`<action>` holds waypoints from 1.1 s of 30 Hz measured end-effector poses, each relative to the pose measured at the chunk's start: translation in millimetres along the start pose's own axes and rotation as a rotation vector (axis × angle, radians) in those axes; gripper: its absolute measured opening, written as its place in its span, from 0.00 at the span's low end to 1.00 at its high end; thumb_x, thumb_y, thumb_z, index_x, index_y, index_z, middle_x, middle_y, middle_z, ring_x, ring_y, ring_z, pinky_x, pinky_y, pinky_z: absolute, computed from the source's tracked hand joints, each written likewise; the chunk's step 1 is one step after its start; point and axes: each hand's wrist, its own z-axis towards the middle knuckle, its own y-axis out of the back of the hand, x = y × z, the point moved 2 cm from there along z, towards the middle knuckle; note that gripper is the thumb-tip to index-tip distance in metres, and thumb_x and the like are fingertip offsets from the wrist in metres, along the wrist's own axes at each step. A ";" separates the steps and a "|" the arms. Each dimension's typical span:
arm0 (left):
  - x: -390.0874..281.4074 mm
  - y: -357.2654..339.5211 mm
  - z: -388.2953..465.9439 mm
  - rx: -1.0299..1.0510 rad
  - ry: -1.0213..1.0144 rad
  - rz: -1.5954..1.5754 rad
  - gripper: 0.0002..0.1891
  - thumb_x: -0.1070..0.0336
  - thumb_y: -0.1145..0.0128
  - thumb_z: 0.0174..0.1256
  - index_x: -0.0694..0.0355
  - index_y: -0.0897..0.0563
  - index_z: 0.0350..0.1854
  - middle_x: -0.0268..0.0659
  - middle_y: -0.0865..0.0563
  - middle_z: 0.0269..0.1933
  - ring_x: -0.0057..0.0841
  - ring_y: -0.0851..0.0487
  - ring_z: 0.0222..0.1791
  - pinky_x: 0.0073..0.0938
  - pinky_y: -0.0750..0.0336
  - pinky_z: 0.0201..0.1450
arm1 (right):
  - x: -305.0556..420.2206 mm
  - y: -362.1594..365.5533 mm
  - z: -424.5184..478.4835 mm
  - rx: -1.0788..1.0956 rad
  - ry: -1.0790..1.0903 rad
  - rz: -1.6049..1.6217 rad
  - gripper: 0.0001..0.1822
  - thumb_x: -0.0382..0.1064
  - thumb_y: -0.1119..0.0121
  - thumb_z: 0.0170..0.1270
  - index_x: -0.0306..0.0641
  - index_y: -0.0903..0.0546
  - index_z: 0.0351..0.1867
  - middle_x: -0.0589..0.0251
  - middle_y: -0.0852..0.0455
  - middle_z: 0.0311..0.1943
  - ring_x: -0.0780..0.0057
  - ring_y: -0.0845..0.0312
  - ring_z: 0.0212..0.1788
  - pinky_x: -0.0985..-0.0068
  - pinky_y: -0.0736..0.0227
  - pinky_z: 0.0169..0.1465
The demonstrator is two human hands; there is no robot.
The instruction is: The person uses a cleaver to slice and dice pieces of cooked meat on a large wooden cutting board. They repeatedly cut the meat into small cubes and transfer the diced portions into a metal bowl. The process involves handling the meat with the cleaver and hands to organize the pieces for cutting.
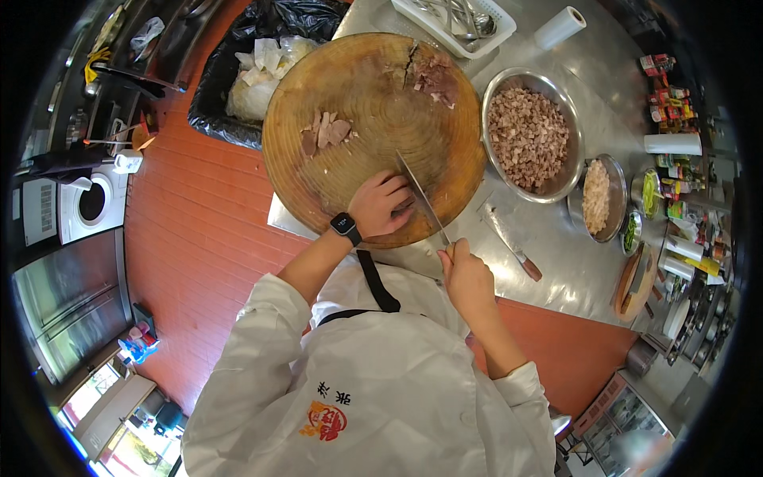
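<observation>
My right hand (468, 277) grips the handle of a knife (420, 188), whose long blade lies over the near right part of a round wooden chopping block (369, 185). Just left of the blade, my left hand (384, 203) rests on the block with curled fingers. Whether anything is held beneath those fingers is hidden. Farther off on the left half of the block lies a small pile of sliced cooked meat (326, 131). More meat pieces (435, 80) lie at the far right, beside a dark crack in the wood.
Right of the block stand a steel bowl of diced meat (527, 140) and a smaller bowl of pale chopped food (596, 197). A second knife (509, 241) lies on the steel table (572, 274). A utensil basket (459, 27) and a black-lined bin (208, 95) are beyond.
</observation>
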 end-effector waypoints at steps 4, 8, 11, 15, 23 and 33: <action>1.5 -7.0 -0.8 -0.016 -0.010 0.012 0.13 0.64 0.31 0.52 0.58 0.17 0.40 0.40 0.17 0.51 0.46 0.22 0.54 0.39 0.23 0.58 | -17.7 -43.9 24.3 -0.091 -0.043 -0.006 0.18 0.51 0.41 0.74 0.37 0.29 0.41 0.46 0.14 0.25 0.40 0.16 0.27 0.50 0.22 0.30; -5.9 3.8 -3.1 -0.048 0.020 -0.037 0.14 0.65 0.32 0.52 0.59 0.17 0.41 0.41 0.17 0.50 0.47 0.22 0.54 0.40 0.23 0.59 | -26.7 -43.5 19.5 -0.121 0.011 0.115 0.18 0.50 0.41 0.74 0.36 0.30 0.40 0.45 0.14 0.24 0.39 0.17 0.27 0.50 0.23 0.29; -2.6 10.7 -4.4 -0.069 0.023 -0.017 0.14 0.66 0.32 0.52 0.60 0.17 0.42 0.42 0.17 0.50 0.47 0.21 0.53 0.40 0.23 0.59 | -6.1 -11.4 10.0 -0.065 0.035 0.043 0.17 0.47 0.40 0.74 0.35 0.31 0.39 0.45 0.15 0.23 0.39 0.17 0.28 0.50 0.24 0.29; 3.2 1.2 -9.9 -0.009 0.032 -0.057 0.18 0.68 0.30 0.50 0.61 0.16 0.46 0.43 0.16 0.50 0.48 0.20 0.54 0.43 0.23 0.60 | 7.9 -5.8 20.4 0.014 -0.003 -0.048 0.18 0.47 0.40 0.74 0.35 0.31 0.39 0.46 0.15 0.24 0.40 0.17 0.27 0.50 0.24 0.29; -1.2 10.3 -11.3 -0.109 0.052 -0.045 0.13 0.69 0.33 0.52 0.62 0.17 0.42 0.44 0.18 0.50 0.47 0.20 0.52 0.39 0.22 0.57 | -27.7 -62.4 17.1 -0.173 0.105 0.103 0.20 0.51 0.39 0.73 0.36 0.30 0.39 0.47 0.15 0.22 0.43 0.16 0.25 0.53 0.22 0.27; 12.6 1.3 -22.3 -0.074 0.075 -0.099 0.11 0.74 0.36 0.53 0.62 0.18 0.40 0.45 0.17 0.46 0.48 0.19 0.46 0.40 0.21 0.51 | -13.3 -61.8 22.6 -0.102 0.044 0.053 0.19 0.50 0.39 0.73 0.36 0.30 0.39 0.45 0.16 0.22 0.40 0.17 0.26 0.52 0.23 0.27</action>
